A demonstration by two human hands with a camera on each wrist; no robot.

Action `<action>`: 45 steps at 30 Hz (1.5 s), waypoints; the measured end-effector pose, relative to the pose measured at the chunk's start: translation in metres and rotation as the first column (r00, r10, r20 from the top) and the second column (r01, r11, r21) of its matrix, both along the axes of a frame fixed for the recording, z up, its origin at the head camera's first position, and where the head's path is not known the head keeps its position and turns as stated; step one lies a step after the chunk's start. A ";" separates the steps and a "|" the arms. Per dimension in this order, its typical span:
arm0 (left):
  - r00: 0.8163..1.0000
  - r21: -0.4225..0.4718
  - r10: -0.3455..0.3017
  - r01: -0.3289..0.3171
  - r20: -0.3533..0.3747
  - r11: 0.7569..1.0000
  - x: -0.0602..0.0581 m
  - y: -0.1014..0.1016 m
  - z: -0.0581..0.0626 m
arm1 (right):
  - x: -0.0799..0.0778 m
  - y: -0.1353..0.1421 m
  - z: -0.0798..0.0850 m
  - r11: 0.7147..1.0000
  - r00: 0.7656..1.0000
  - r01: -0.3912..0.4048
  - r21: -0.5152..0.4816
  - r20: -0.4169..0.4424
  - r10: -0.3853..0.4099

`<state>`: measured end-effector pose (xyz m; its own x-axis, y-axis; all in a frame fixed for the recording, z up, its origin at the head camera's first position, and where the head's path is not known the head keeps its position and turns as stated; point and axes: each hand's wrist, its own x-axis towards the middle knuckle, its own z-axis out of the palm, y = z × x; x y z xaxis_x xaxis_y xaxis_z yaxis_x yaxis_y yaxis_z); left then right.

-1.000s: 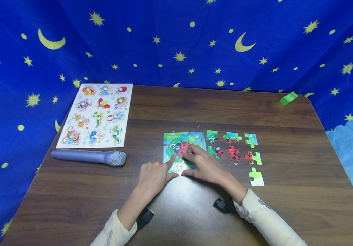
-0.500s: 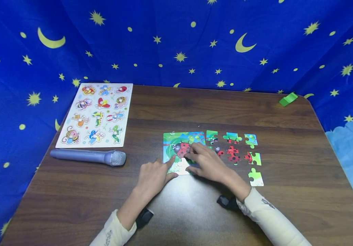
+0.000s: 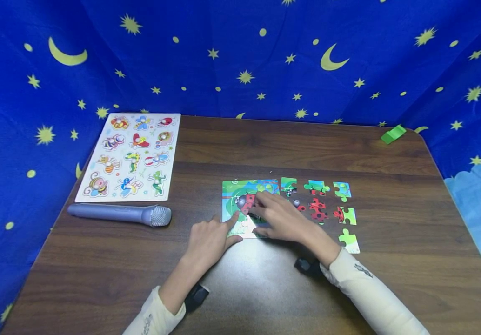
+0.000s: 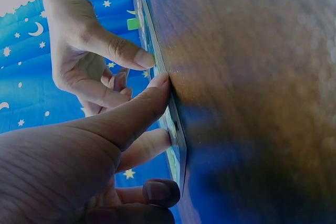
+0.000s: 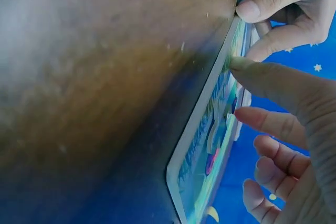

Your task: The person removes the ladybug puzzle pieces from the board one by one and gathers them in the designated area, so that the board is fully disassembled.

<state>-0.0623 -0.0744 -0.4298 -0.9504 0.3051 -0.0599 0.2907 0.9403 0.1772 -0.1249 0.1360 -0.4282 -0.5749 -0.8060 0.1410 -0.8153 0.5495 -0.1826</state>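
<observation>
A jigsaw puzzle with a ladybug picture lies flat at the middle of the table. On its lower left part rests the index finger of my left hand, while the thumb is at the front edge. My right hand is over the right half, its thumb and index fingertip touching the face, as the right wrist view shows; it hides that part of the picture. Near the index finger there, a puzzle piece edge stands slightly proud of the board. Loose ladybug pieces lie to the right, some partly behind my right hand.
On the left is a white peg puzzle board with insect figures, and a purple microphone in front of it. A green folded strip sits at the far right corner. A blue curtain borders the table's back.
My right thumb has shifted from the puzzle's front edge a little to the right and inward. The right fingers have moved slightly over the ladybug. My left hand stays in place.
</observation>
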 end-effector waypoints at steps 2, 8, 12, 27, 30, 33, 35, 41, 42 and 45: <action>1.000 0.001 0.000 0.000 0.003 1.000 0.000 0.000 0.000 | -0.001 -0.001 0.001 1.000 1.000 -0.011 0.008 0.003 0.011; 1.000 -0.005 0.002 -0.002 -0.001 1.000 0.000 0.000 0.000 | -0.005 -0.003 0.001 1.000 0.998 -0.020 0.017 0.053 0.019; 1.000 -0.005 0.006 -0.006 0.004 1.000 0.000 0.000 0.001 | -0.008 -0.003 -0.002 1.000 0.996 -0.014 0.017 0.092 0.012; 1.000 -0.001 0.004 -0.004 -0.003 1.000 0.000 0.000 0.000 | -0.008 0.000 -0.001 0.999 0.992 -0.001 -0.052 0.128 0.008; 1.000 -0.002 0.003 -0.003 -0.009 1.000 0.000 -0.001 0.000 | -0.007 0.003 0.003 0.998 0.994 -0.008 -0.061 0.107 0.015; 1.000 0.003 -0.001 0.001 -0.021 1.000 0.000 0.000 0.000 | -0.003 0.009 0.008 0.998 0.996 -0.007 -0.066 0.084 0.013; 1.000 0.009 -0.002 0.002 -0.024 1.000 0.000 0.000 0.001 | 0.000 0.016 0.011 0.998 0.997 -0.001 -0.067 0.072 0.006; 1.000 0.021 0.005 -0.005 -0.013 1.000 0.001 -0.001 0.001 | 0.009 0.046 0.014 0.997 0.998 0.039 -0.060 0.051 -0.036; 1.000 0.022 0.006 -0.005 -0.013 1.000 0.001 -0.001 0.001 | 0.010 0.052 0.014 0.997 0.998 0.046 -0.062 0.048 -0.043; 1.000 0.023 0.003 -0.002 -0.027 1.000 0.001 -0.001 0.001 | 0.015 0.069 0.012 0.994 0.997 0.072 -0.079 0.028 -0.070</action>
<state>-0.0610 -0.0753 -0.4289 -0.9523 0.3040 -0.0270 0.2936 0.9367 0.1910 -0.1094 0.2054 -0.4160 -0.6343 -0.7498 0.1884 -0.7694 0.5885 -0.2483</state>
